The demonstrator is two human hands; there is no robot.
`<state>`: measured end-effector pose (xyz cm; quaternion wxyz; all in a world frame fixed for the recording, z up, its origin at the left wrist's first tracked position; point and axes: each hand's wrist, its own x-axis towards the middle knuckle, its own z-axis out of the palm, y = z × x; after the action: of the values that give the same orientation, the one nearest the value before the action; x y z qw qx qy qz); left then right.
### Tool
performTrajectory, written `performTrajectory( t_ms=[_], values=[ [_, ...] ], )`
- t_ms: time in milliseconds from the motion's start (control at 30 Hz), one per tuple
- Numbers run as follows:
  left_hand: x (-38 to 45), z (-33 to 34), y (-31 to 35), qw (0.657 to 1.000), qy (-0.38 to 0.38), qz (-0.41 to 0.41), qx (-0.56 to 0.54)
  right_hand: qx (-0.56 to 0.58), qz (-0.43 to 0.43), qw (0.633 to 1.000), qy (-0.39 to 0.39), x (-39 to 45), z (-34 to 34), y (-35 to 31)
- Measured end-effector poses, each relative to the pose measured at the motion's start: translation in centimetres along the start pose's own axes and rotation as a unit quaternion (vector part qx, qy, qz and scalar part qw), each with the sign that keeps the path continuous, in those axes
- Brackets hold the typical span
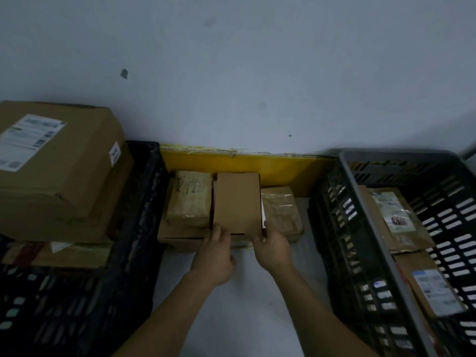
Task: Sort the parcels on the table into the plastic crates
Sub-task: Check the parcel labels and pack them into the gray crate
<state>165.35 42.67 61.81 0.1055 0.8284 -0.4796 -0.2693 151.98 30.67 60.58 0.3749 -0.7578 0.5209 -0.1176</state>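
A plain brown cardboard box [237, 202] sits in the middle of the parcel pile on the white table [247, 305]. My left hand [215, 256] grips its near left corner and my right hand [271, 247] grips its near right corner. A taped parcel with black handwriting [189, 198] lies just left of it. Another taped parcel [282, 211] lies to its right. A flat box [180, 237] lies under the pile. A black crate [144, 228] stands at the left and a grey crate [365, 240] at the right.
The black crate is stacked with a large labelled cardboard box [59, 171] over flatter parcels. The grey crate holds labelled flat parcels [396, 220] and another parcel [432, 287]. A yellow rail [244, 163] runs along the wall behind the pile.
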Motion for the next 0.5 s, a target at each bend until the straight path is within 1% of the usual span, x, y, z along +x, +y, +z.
performTrajectory(
  t_ms=[67,133,233,300,367,433,467,500],
  values=[
    [-0.1,-0.4,0.0,1.0,0.025,0.005,-0.017,0.029,0.029,0.999,-0.007,0.1,-0.3,-0.7],
    [-0.4,-0.9,0.2,0.998,0.054,0.008,-0.029,0.104,0.081,0.991,-0.035,0.3,-0.6,-1.2],
    [-1.4,-1.4,0.8,0.993,0.095,0.005,-0.063,0.263,0.164,0.949,-0.064,0.2,-1.6,-1.3],
    [-2.4,-1.9,1.2,0.987,0.123,0.005,-0.106,0.339,0.181,0.921,-0.066,-0.7,-3.1,-1.6],
    [-3.6,-2.8,1.5,0.972,0.175,0.008,-0.154,0.379,0.16,0.91,-0.057,-2.5,-4.9,-2.5],
    [-4.8,-4.3,2.3,0.958,0.232,0.007,-0.169,0.36,0.107,0.927,-0.006,-4.6,-6.3,-3.4],
    [-5.4,-5.2,3.0,0.951,0.241,0.016,-0.19,0.334,0.07,0.94,0.03,-5.8,-6.8,-3.9],
    [-6.1,-6.4,4.1,0.945,0.224,0.026,-0.236,0.305,0.027,0.95,0.063,-7.0,-7.2,-4.6]
  ],
)
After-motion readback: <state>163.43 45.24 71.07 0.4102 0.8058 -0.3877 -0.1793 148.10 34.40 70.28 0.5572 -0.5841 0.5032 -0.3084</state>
